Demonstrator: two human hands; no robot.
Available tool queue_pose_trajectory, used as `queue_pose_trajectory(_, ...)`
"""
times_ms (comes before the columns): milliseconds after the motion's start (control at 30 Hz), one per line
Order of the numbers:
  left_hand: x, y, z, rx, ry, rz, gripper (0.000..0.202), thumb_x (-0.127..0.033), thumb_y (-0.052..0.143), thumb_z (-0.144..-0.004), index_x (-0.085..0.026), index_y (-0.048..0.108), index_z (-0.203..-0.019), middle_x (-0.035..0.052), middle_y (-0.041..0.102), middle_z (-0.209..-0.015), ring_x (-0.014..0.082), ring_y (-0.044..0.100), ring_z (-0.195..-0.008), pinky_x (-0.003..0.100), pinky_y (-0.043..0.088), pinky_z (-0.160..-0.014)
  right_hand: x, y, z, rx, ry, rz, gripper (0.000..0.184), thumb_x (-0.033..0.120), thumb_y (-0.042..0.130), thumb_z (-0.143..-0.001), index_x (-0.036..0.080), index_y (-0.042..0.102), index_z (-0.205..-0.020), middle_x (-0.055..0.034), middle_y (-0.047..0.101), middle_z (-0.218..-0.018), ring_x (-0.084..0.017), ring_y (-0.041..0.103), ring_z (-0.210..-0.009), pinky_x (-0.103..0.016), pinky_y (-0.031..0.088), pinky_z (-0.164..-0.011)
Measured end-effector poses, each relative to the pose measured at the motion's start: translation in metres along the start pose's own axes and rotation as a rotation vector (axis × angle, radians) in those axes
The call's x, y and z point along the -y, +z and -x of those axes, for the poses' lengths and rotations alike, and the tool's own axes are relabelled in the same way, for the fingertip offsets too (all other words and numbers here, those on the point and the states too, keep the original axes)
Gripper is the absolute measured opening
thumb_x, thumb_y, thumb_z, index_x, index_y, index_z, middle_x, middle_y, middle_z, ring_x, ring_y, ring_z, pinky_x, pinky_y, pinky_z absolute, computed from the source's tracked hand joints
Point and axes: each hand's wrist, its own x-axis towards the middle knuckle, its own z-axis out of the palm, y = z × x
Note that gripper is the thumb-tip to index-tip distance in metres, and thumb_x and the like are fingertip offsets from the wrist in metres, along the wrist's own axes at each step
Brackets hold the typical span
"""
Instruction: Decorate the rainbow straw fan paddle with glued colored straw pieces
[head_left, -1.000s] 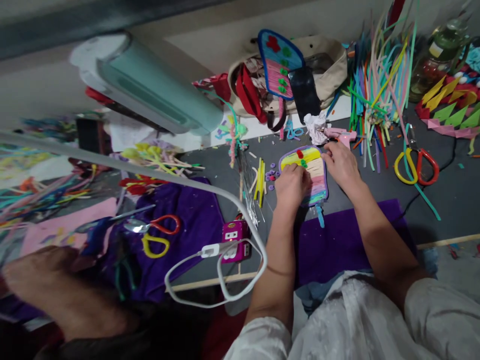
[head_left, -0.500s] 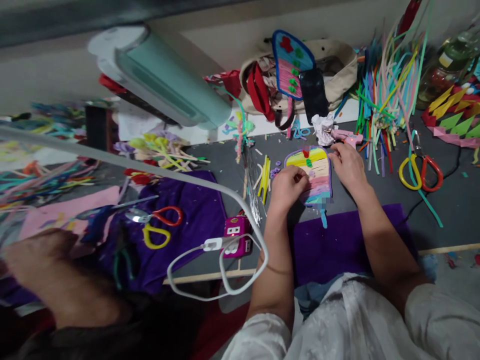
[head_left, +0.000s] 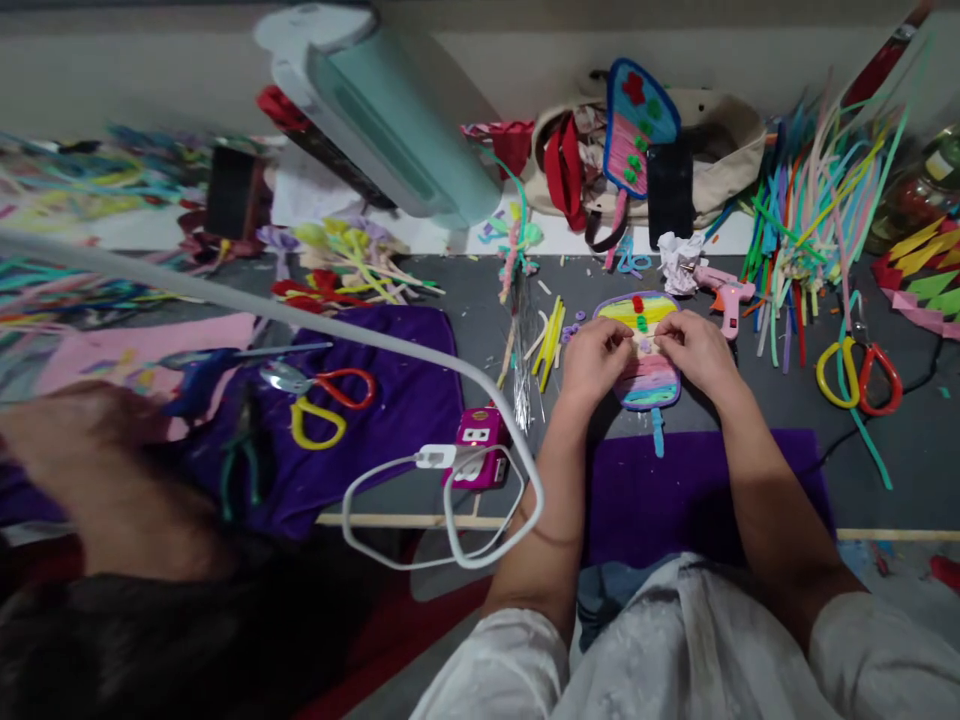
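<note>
Panel (head_left: pixel 648 376), striped and purple-edged, lies between and partly beneath the left hand (head_left: pixel 598 358) and right hand (head_left: pixel 699 355). Both hands are curled, thumb and forefinger nearly meeting; whether either pinches anything cannot be told. Yellow strips (head_left: pixel 551 345) lie just left of the left hand; a pink glue gun (head_left: pixel 726 290) lies just beyond the right.

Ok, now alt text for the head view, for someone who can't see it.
A person's left hand and right hand are poised close together over a striped, purple-edged craft panel on a dark table. A pink glue gun and scissors lie to the right; another person's blurred arm shows at left.
</note>
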Motion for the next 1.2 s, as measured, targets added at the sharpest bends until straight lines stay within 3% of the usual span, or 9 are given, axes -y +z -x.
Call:
queue_pose_trajectory(300, 0.001, 0.004, -0.002, 0.072, 0.058, -0.047, 0.012, -0.018, 0.064, -0.085, -0.018, 0.075, -0.089, 0.0048, 0.070, -0.084, 0.0188, 0.062, -0.079, 0.030, 0.047, -0.074, -0.008, 0.018, -0.003, 0.024, -0.065, 0.074, 0.014, 0.012, 0.061, -0.089, 0.022, 0.069, -0.083, -0.0047, 0.070, -0.090, -0.022, 0.061, -0.090, -0.032, 0.042, -0.081)
queue_pose_trajectory(600, -0.004, 0.007, -0.002, 0.133, 0.057, -0.166, 0.014, -0.018, 0.062, -0.087, -0.019, 0.076, -0.088, 0.0060, 0.069, -0.086, 0.0215, 0.062, -0.084, 0.032, 0.046, -0.075, -0.008, 0.021, -0.004, 0.028, -0.058, 0.121, 0.014, 0.014, 0.059, -0.090, 0.021, 0.069, -0.084, -0.0051, 0.069, -0.089, -0.022, 0.062, -0.088, -0.032, 0.042, -0.077)
queue_pose_trajectory(1200, -0.008, 0.005, 0.000, 0.186, 0.019, -0.222, 0.017, -0.021, 0.059, -0.091, -0.020, 0.075, -0.095, 0.0073, 0.071, -0.093, 0.0233, 0.063, -0.091, 0.034, 0.047, -0.079, -0.003, 0.021, -0.005, 0.102, -0.050, 0.254, 0.014, 0.018, 0.058, -0.094, 0.021, 0.072, -0.092, -0.0090, 0.073, -0.101, -0.026, 0.063, -0.101, -0.036, 0.045, -0.087)
